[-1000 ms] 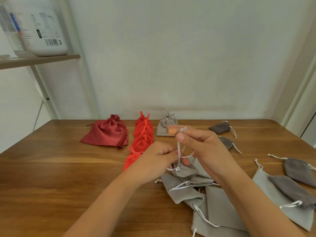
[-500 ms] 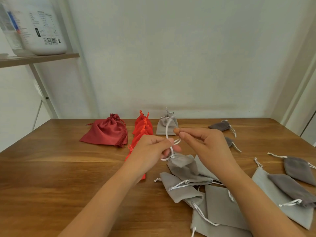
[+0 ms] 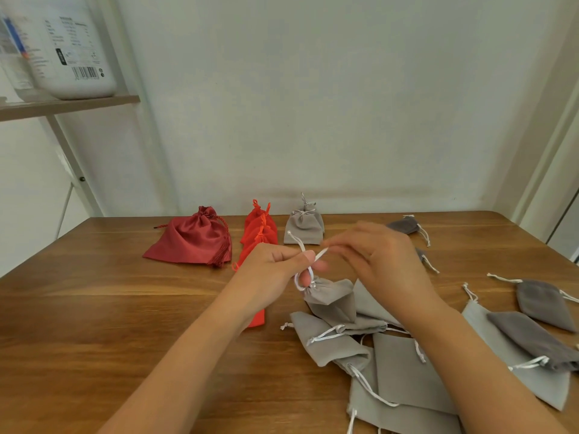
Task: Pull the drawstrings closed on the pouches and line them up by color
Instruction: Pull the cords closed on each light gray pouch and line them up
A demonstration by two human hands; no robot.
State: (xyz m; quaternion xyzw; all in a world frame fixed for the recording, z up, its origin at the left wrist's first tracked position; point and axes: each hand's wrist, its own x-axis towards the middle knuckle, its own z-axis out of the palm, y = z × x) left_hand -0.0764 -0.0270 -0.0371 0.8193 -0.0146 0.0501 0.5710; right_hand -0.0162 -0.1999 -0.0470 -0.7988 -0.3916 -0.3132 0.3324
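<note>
- Far left: a jug (image 3: pixel 78 48) sits on a shelf (image 3: pixel 69 103), off the desk (image 3: pixel 94 308) and not in play.
- Back-left of the desk: dark red pouch (image 3: pixel 191 241), cinched. Just right of it, the orange pouches (image 3: pixel 260 230) overlap in a row running from the wall toward the person.
- Left hand (image 3: pixel 272 270): fingers curled, pinching the white drawstring (image 3: pixel 320 255) right at the pouch neck, with a loop of it round one finger.
- Grey pouch (image 3: pixel 332 296) in work: neck is gathered at the left fingers, and the body trails down-right onto the loose pile. Long axis runs from neck (upper-left) to bottom (lower-right), mouth pointing at the left hand.
- Finished grey pouch (image 3: pixel 304 227) stands at the back, just right of the orange row and directly beyond the hands.
- Right hand (image 3: pixel 382 258): thumb and forefinger look pinched on the free end of the drawstring, but it is blurred. The cord runs straight between the two hands.
- Read: the left hand is nearer the neck, so it anchors; the right pulls up-right, away from the neck. The pouch probably then goes in front of the finished grey one, neck to the wall.
- Below the right hand: loose grey pouches (image 3: pixel 407 364), flat and still open.
- Far right: dark grey pouches (image 3: pixel 539 303), scattered and unsorted.
</note>
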